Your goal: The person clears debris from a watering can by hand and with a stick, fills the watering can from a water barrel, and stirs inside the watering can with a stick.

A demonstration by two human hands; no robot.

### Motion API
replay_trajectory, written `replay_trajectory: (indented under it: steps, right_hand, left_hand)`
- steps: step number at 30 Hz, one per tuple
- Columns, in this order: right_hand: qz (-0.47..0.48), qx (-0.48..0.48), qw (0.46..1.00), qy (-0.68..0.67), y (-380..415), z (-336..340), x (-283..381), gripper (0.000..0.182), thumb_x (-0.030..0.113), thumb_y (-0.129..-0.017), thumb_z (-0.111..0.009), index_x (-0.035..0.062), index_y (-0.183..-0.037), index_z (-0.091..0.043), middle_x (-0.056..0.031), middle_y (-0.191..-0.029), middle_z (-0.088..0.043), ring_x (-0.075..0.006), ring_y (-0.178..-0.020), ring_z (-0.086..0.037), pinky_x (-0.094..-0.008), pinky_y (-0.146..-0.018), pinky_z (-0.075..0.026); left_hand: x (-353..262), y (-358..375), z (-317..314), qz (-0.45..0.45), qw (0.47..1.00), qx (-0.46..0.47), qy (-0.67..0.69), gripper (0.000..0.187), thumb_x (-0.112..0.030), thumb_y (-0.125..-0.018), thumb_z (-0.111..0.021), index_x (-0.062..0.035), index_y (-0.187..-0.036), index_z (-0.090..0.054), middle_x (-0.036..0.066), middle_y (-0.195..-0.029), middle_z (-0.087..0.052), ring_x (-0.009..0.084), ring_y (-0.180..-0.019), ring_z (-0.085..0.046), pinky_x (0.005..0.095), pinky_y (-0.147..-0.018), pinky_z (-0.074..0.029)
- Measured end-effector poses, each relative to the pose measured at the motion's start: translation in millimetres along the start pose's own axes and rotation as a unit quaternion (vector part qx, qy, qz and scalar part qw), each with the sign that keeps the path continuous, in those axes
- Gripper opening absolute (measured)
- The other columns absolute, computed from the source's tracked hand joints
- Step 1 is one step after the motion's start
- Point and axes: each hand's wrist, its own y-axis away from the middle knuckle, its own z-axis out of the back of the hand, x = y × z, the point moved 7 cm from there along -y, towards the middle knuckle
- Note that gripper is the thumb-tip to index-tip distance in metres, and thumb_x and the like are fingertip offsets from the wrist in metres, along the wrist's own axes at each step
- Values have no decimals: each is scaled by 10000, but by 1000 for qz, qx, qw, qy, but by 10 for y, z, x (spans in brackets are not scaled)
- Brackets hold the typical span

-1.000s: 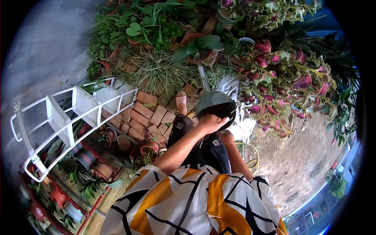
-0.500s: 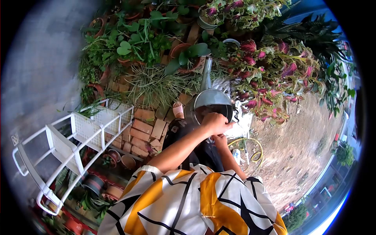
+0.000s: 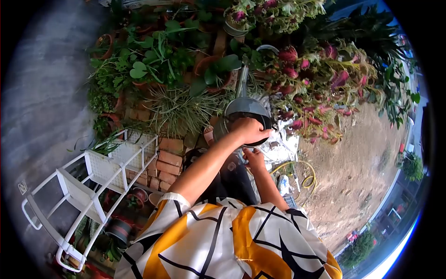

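A grey watering can [image 3: 253, 106] is in front of my body, its long spout [image 3: 242, 81] pointing away toward the potted plants. My left hand [image 3: 248, 131] is closed over the can's open top, its fingers wrapped round what looks like the top handle, mostly hidden under them. Just behind and below, my right hand [image 3: 254, 158] is curled at the back of the can, where the rear handle appears to be. The palm side of that grip is hidden. Spiky grassy plants [image 3: 183, 109] and a pink-and-green coleus [image 3: 320, 93] flank the spout.
A white step ladder [image 3: 104, 169] stands at the left, close to a grey wall. Brick paving [image 3: 169, 156] lies below me, bare soil [image 3: 346, 172] to the right. A yellow hose [image 3: 309, 176] curls beside white sheeting [image 3: 281, 144]. Terracotta pots crowd the far side.
The watering can has shifted slightly away from me and to the left in view, with my left hand still on it. My right hand now shows more clearly behind the can.
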Motion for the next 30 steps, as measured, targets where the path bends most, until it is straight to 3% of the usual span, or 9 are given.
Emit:
replay_trajectory:
  steps: [2,7,12,14,15,23,27,28,30]
  right_hand:
    - [18,32,999,-2,-49,1,32,247,278,-760,-654,78,-800,-514,-16,-613,-520,-116,-483,-472,-257,-382,-402]
    - [-8,18,999,31,-139,48,36,225,264,-766,-635,86,-837,-517,-5,-675,-515,-110,-588,-484,-278,-444,-412]
    - [-10,1,1000,-5,-303,100,-76,194,216,-759,-626,70,-846,-533,-11,-678,-527,-112,-583,-492,-265,-450,-414]
    - [8,-10,999,-33,-409,157,-106,272,236,-756,-640,30,-886,-518,-22,-658,-555,-85,-517,-479,-211,-399,-358]
    - [24,-5,999,-37,-406,165,-29,245,212,-756,-635,21,-866,-528,-20,-651,-550,-75,-517,-459,-214,-423,-352]
    - [133,12,989,-58,-289,121,1005,169,163,-785,-627,17,-793,-542,-5,-644,-541,-66,-543,-427,-219,-482,-343]
    - [102,37,992,-68,-318,48,1404,156,174,-794,-623,46,-781,-535,6,-608,-516,-62,-511,-421,-209,-421,-305]
    - [102,37,993,-46,-328,49,1501,199,224,-791,-624,53,-777,-523,6,-605,-516,-71,-512,-435,-220,-405,-325]
    - [88,27,996,-9,-368,58,1629,253,289,-779,-629,59,-795,-523,1,-615,-521,-85,-529,-455,-240,-401,-352]
  left_hand:
    - [17,-43,-3,13,1000,18,1,589,-590,-773,-466,-54,-575,-608,172,-593,-568,338,-610,-577,416,-578,-444]
    - [68,-127,-22,27,999,42,-10,574,-573,-775,-472,-54,-576,-613,159,-613,-576,337,-614,-574,416,-576,-447]
    - [3,-122,-52,32,997,68,-28,548,-559,-772,-491,-59,-599,-631,156,-642,-585,331,-626,-581,410,-592,-456]
    - [-53,-123,22,-2,1000,3,-17,515,-537,-766,-523,-60,-607,-640,152,-649,-588,324,-634,-587,408,-592,-458]
    - [-82,-149,87,-23,998,-52,-15,517,-543,-754,-507,-80,-557,-630,148,-528,-560,322,-558,-582,403,-563,-472]
    - [-151,-542,580,-25,996,-78,-21,584,-592,-754,-493,-65,-528,-605,149,-536,-561,319,-533,-574,397,-522,-455]
    - [-151,-786,931,-31,995,-91,-18,614,-617,-749,-481,-44,-593,-637,146,-575,-582,314,-554,-583,386,-537,-460]
    - [-152,-843,993,-32,996,-88,2,589,-549,-769,-532,-1,-561,-588,140,-573,-549,301,-545,-548,379,-526,-420]
    - [-146,-960,1076,-22,997,-71,0,602,-557,-772,-525,1,-550,-578,144,-546,-535,293,-522,-534,371,-517,-412]
